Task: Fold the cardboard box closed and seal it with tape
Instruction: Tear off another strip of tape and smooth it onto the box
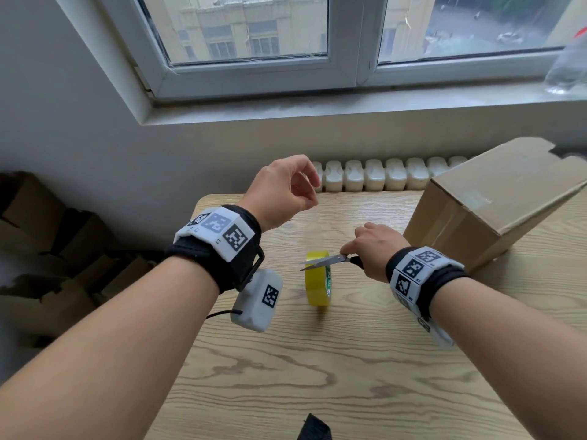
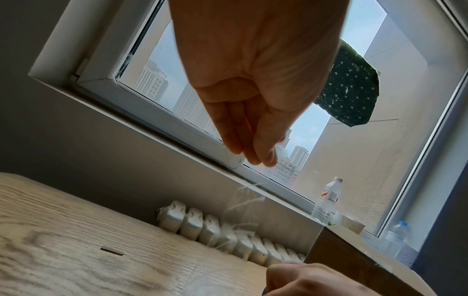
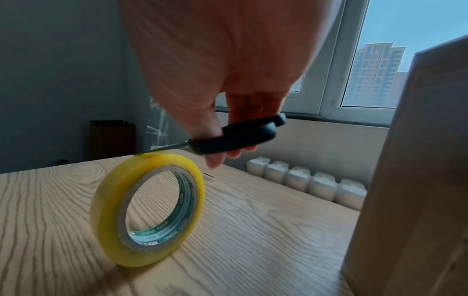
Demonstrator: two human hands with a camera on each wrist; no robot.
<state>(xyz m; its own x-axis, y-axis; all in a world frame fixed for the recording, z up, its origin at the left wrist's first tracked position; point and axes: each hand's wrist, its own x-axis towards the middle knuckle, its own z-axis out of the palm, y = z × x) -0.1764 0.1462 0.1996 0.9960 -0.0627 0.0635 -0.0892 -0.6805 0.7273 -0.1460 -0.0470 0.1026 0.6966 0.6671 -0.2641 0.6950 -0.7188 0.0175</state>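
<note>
A yellow tape roll (image 1: 317,281) stands on edge in the middle of the wooden table (image 1: 317,376). My left hand (image 1: 309,188) is raised above and behind it, pinching a clear tape strip (image 2: 240,212) that hangs down toward the roll. My right hand (image 1: 352,246) grips black-handled scissors (image 1: 327,261), whose blades lie just over the top of the roll (image 3: 108,210). The scissors' handle (image 3: 235,138) shows clearly in the right wrist view. The cardboard box (image 1: 495,201) sits at the table's right, its top flaps folded down. Whether the strip is still joined to the roll is unclear.
A white radiator (image 1: 381,174) runs behind the table's far edge under the window sill. Water bottles (image 2: 328,198) stand on the sill. Flattened cardboard (image 1: 47,249) lies on the floor to the left. A black object (image 1: 314,428) pokes in at the table's near edge.
</note>
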